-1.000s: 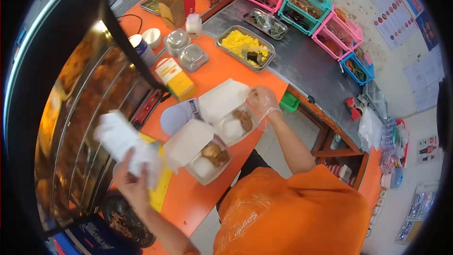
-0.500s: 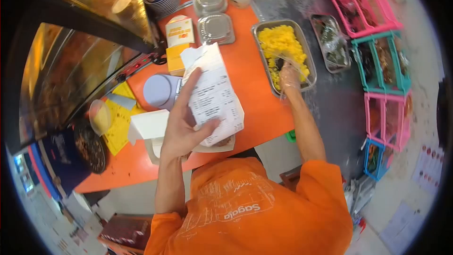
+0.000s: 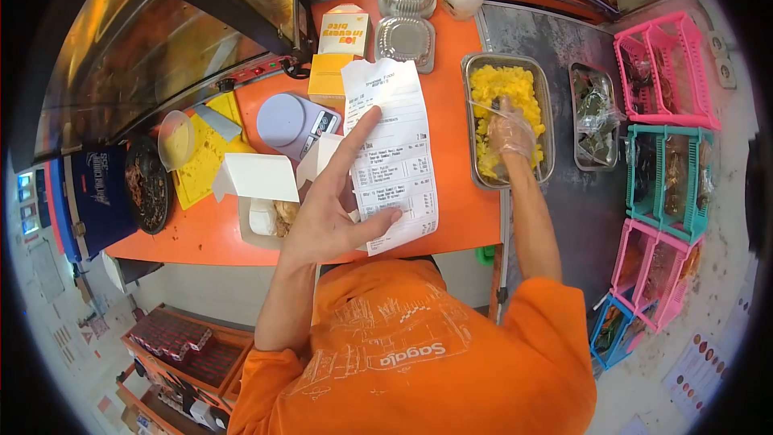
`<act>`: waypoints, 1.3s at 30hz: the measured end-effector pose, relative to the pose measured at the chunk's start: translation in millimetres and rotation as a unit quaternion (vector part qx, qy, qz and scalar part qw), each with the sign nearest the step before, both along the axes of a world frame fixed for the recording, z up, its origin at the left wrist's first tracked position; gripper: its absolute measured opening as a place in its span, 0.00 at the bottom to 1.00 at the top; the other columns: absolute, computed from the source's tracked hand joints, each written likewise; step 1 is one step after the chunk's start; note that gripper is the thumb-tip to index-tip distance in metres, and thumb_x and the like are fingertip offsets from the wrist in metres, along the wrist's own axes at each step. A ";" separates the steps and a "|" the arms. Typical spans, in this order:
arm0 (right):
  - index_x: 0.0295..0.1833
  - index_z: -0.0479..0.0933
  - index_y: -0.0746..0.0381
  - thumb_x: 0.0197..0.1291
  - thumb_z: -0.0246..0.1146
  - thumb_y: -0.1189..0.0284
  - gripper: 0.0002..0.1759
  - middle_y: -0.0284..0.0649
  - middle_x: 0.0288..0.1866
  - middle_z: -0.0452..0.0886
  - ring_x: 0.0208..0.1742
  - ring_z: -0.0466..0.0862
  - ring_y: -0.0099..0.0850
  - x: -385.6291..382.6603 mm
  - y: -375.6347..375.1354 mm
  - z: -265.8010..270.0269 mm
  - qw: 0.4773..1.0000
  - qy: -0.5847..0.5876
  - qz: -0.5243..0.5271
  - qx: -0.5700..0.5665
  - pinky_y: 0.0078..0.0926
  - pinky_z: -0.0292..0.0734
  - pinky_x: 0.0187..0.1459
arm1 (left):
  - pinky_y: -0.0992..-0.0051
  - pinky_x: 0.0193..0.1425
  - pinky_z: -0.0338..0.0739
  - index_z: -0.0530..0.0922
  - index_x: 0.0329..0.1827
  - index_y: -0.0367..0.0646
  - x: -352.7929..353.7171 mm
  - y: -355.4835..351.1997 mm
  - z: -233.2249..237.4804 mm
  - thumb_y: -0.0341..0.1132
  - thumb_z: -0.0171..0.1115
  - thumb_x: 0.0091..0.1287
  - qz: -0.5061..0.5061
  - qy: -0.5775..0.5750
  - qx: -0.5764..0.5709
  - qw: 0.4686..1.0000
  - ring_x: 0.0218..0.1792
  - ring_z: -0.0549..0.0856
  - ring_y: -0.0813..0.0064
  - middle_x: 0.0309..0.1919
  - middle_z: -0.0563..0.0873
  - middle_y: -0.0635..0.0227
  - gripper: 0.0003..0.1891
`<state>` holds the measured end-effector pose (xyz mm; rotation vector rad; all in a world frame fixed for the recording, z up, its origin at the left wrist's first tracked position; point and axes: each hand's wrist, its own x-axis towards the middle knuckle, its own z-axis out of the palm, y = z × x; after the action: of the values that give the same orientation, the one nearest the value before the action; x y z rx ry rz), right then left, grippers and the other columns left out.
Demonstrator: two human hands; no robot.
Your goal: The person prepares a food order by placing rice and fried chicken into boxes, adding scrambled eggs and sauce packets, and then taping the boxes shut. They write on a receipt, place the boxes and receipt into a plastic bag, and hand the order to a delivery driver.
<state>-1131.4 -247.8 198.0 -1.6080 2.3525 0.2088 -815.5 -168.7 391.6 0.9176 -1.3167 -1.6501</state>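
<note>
My left hand (image 3: 334,205) holds a long printed receipt (image 3: 392,145), with the thumb and forefinger lying across its face. Behind it, partly hidden, are open white food boxes; one box (image 3: 259,177) has food and a small white packet inside. My right hand (image 3: 513,135), in a clear plastic glove, is down in a metal tray (image 3: 548,113) of lumpy yellow food (image 3: 506,84). Its fingers are curled at a dark object I cannot make out, mostly covered by the hand.
A kitchen scale (image 3: 282,122) and yellow cutting board (image 3: 197,173) with a knife (image 3: 217,122) lie left. Clear clamshell containers (image 3: 405,42) stand behind. A tray of wrapped dark green food (image 3: 597,117) and coloured baskets (image 3: 667,181) line the right.
The camera view has turned, so the counter items appear shifted. The receipt hangs straighter and faces me more fully. My right hand stays in the yellow food, its dark object now less visible.
</note>
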 end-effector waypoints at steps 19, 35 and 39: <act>0.64 0.73 0.60 0.63 0.63 0.51 0.31 0.54 0.59 0.78 0.60 0.77 0.52 -3.9 47.2 8.8 0.973 -0.218 0.025 -0.066 0.42 0.73 0.59 | 0.69 0.76 0.55 0.51 0.78 0.34 33.3 36.5 -2.8 0.19 0.66 0.53 0.013 0.026 0.015 0.999 0.73 0.62 0.68 0.73 0.62 0.54 0.47; 0.42 0.73 0.55 0.67 0.58 0.45 0.22 0.25 0.19 0.66 0.14 0.61 0.13 84.0 116.6 88.7 0.811 -0.518 -0.272 0.000 0.14 0.50 0.15 | 0.66 0.49 0.80 0.84 0.46 0.38 282.9 178.2 -110.8 0.23 0.62 0.58 0.203 -0.544 0.074 0.811 0.44 0.87 0.57 0.44 0.86 0.51 0.12; 0.40 0.72 0.55 0.69 0.57 0.47 0.21 0.25 0.18 0.64 0.14 0.61 0.15 200.4 135.7 125.3 0.759 -0.588 -0.277 0.028 0.16 0.52 0.15 | 0.62 0.39 0.80 0.75 0.63 0.50 297.3 156.3 -152.5 0.38 0.71 0.56 0.117 -0.602 -0.041 0.789 0.37 0.87 0.56 0.39 0.86 0.55 0.29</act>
<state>-931.0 -112.2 323.3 -0.5422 1.5800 -0.6638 -518.3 -12.4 239.0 2.1475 -1.8972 -0.6744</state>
